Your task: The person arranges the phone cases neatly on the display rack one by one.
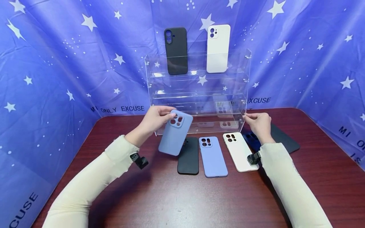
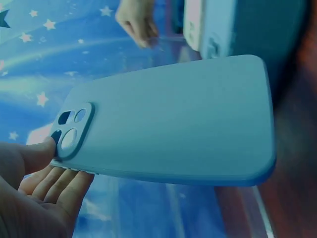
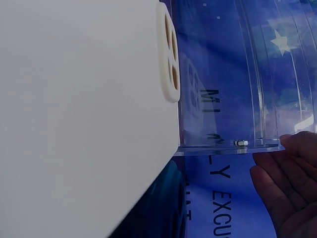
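Left fingers [image 2: 75,193] pinch a blue case [image 1: 176,137], right fingers [image 3: 301,145] a clear rack [image 1: 185,98].

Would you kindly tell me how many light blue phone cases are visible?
2: one held case in the left hand, and one flat case lying on the table.

We see plain light blue on the held case [image 1: 174,139] and its twin [image 1: 215,161]. We also see a lower black case [image 1: 188,160], a cream case [image 1: 240,155], a navy case [image 1: 252,142], an upper black case [image 1: 176,52] and a white case [image 1: 219,52], with a colourless, see-through rack [image 1: 196,95]. The sleeves [image 1: 88,180] are cream, the wrist cameras [image 1: 139,161] black. Our table [image 1: 171,202] is red-brown with streaky grain; our curtain [image 1: 51,79] is violet-blue, patterned with white stars [image 1: 276,9], white dots [image 1: 9,152] and black capitals [image 1: 132,108].
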The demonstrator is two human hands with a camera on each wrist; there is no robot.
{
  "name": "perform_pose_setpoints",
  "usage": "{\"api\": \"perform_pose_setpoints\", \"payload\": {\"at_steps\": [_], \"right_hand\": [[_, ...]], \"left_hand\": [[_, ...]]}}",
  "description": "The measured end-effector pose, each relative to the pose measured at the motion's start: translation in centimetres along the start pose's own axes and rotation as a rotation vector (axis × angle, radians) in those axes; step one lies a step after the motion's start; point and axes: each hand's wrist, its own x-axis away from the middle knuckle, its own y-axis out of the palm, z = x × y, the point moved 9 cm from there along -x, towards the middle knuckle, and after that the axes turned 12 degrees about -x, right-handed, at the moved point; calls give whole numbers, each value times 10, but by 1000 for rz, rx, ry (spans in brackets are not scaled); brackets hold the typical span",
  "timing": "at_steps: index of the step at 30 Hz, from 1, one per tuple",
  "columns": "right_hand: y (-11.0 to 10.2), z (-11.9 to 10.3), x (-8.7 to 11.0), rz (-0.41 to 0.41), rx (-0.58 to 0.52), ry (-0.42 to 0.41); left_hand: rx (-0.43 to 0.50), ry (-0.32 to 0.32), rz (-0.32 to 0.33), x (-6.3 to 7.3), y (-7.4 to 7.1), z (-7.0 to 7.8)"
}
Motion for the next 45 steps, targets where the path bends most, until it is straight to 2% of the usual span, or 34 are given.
{"api": "perform_pose_setpoints", "payload": {"at_steps": [4, 8, 15, 19, 26, 32, 39, 43, 45], "right_hand": [[1, 2, 1, -9, -6, 17], [2, 1, 0, -11, -6, 0], [1, -1, 0, 5, 10, -28], [1, -2, 0, 11, 13, -19], [1, -1, 1, 2, 6, 4], [0, -1, 1, 2, 5, 12], [-1, 1, 0, 4, 24, 2], [0, 2, 0, 10, 28, 0], [1, 1, 0, 9, 27, -1]], "left_hand": [[45, 27, 3, -10, 6, 24], [94, 44, 24, -20, 6, 43], [267, 108, 115, -42, 3, 73], [352, 130, 139, -52, 3, 88], [430, 228, 166, -65, 7, 121], [492, 304, 211, -75, 6, 141], [628, 310, 270, -92, -3, 157], [661, 330, 297, -100, -10, 167], [665, 361, 318, -102, -15, 174]]}}
